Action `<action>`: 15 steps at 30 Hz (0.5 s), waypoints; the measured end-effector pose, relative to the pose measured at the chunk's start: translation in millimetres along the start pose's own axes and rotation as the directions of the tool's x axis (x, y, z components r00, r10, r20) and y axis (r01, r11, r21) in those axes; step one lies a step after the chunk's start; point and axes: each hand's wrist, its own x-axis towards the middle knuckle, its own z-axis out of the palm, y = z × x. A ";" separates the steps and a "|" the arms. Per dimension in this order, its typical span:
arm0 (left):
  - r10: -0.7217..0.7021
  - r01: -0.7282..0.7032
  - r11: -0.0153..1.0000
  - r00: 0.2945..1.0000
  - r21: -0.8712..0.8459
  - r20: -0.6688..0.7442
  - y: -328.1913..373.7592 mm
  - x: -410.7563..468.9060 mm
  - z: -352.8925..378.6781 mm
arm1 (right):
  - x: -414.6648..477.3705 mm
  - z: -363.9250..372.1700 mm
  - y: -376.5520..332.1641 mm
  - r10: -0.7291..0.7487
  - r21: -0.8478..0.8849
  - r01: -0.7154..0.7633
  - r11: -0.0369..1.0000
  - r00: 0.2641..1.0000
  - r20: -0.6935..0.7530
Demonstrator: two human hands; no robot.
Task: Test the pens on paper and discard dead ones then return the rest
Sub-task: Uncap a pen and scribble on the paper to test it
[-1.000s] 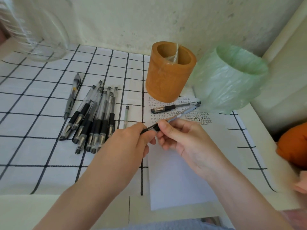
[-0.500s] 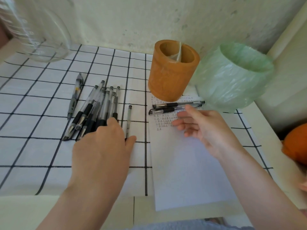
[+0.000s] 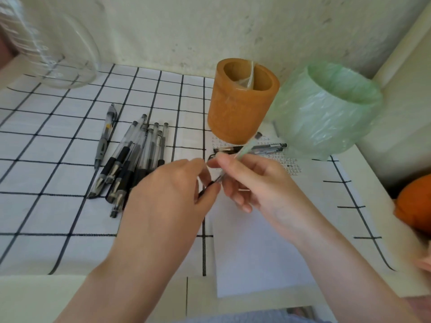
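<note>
**A:** Holding one pen [image 3: 235, 159] between them, both hands hover above the sheet of paper [image 3: 256, 252]. The right hand [image 3: 258, 192] grips the clear barrel between thumb and fingers, slanting it so the back end points up toward the orange pen cup [image 3: 242, 101].

**B:** And the left hand [image 3: 172, 197]?

**A:** Its thumb and fingertips pinch the dark tip end. My guess is it is pulling the cap off so the pen can be tried; the tip itself is blurred.

**B:** Where does the pen sit against the hands?

**A:** It bridges them: lower end inside the left pinch, middle wrapped by the right fingers, top poking out beyond the right hand.

**B:** What about the rest?

**A:** A bundle of pens [image 3: 130, 164] lies side by side on the checked cloth [image 3: 46, 148], just left of the left hand, probably waiting their turn. Two pens [image 3: 268, 147] rest on the paper's far edge beside small scribbles, likely set apart after testing. A bin lined with a green bag [image 3: 326, 113] stands just right of the cup, handy for dead ones.
</note>
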 end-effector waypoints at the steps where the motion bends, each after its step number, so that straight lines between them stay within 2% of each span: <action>1: 0.026 -0.026 1.000 1.000 -0.015 -0.004 -0.1 0.3 1.5 | -0.3 0.6 0.1 -0.024 0.011 0.024 1.000 1.000 -0.010; 3: 0.029 -0.029 0.994 1.000 -0.102 -0.006 -1.4 1.6 3.5 | 0.0 -1.1 -0.3 -0.047 0.065 0.051 0.997 0.997 -0.055; 6: -0.049 0.067 0.939 0.997 -0.336 0.063 -1.0 4.0 1.2 | 0.0 -6.6 -4.9 -0.063 0.146 0.079 0.986 0.991 -0.115; 7: -0.055 0.088 0.926 0.994 -0.367 0.097 -0.1 4.8 1.1 | -0.5 -7.9 -6.5 -0.068 0.155 0.086 0.984 0.991 -0.120; 9: -0.038 0.091 0.914 0.989 -0.395 0.140 2.7 6.0 2.9 | -1.6 -8.2 -8.8 -0.077 0.154 0.095 0.984 0.990 -0.121; 15: -0.066 0.120 0.897 0.988 -0.425 0.140 3.7 6.6 3.2 | -1.8 -5.4 -10.1 -0.114 0.131 0.129 0.983 0.987 -0.116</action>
